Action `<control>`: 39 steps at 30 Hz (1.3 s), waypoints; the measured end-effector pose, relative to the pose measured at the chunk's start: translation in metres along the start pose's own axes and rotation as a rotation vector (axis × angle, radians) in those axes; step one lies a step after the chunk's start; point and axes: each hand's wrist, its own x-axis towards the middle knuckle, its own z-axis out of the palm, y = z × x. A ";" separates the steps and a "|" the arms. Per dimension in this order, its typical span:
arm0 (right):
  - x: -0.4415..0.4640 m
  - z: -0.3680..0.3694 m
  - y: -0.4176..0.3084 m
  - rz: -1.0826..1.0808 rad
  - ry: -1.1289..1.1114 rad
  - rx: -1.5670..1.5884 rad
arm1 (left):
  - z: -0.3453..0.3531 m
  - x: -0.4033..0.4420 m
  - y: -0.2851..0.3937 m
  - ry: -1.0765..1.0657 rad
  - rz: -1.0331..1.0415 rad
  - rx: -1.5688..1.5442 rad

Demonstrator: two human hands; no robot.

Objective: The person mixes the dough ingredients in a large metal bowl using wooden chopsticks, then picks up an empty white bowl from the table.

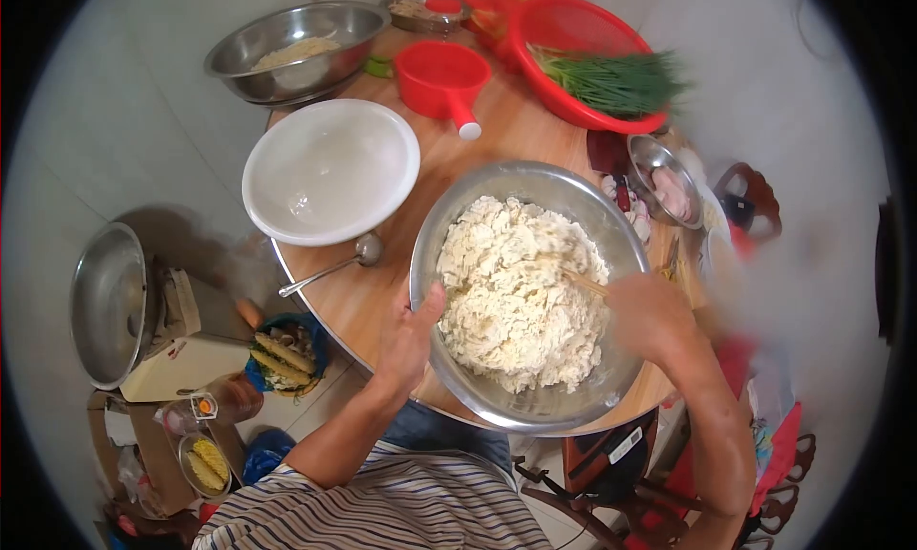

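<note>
Shaggy, pale dough point(521, 297) lies in a wide steel bowl point(535, 416), between the fingers of the two hands and apart from those of the left. The left hand point(409, 338) holds the bowl's edge, its thumb at the rim and the other fingers partly hidden along the outer wall. Opposite, the right hand point(654, 316), blurred, has its fingers curled closed around wooden chopsticks point(586, 283), whose far ends reach into the dough; exactly how each finger lies cannot be told. Near the left fingers, a metal ladle point(367, 250) rests on the round table point(535, 135), and just beyond it stands a white basin point(330, 173). Farther ahead of the left fingers are a red dipper point(442, 77) and another steel bowl point(315, 84). Ahead of the right fingers, beyond the dough, a small metal dish point(642, 149) holds something pale pink, and farther off a red colander point(535, 58) carries long green stalks point(616, 80).
</note>
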 end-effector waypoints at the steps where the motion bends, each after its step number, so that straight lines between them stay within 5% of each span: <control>1: -0.006 -0.007 0.006 0.017 -0.052 0.002 | -0.003 0.000 -0.004 -0.008 0.003 0.022; 9: -0.011 -0.057 -0.022 0.015 0.072 -0.075 | 0.005 -0.003 -0.001 0.003 0.015 0.054; 13: 0.042 -0.041 -0.022 -0.196 0.281 -0.182 | 0.006 -0.003 -0.002 0.035 -0.019 -0.038; 22: 0.058 -0.008 -0.043 -0.544 0.160 -0.186 | 0.002 -0.001 -0.004 0.054 0.001 -0.007; 31: -0.033 -0.050 -0.023 -0.426 -0.256 -0.251 | 0.004 0.000 -0.003 0.046 0.015 -0.032; 35: -0.041 -0.074 -0.010 -0.271 -0.270 -0.331 | 0.008 -0.004 0.002 0.063 -0.019 -0.047; 39: -0.011 -0.069 -0.004 -0.200 -0.045 -0.280 | 0.004 0.000 -0.004 0.062 0.009 -0.021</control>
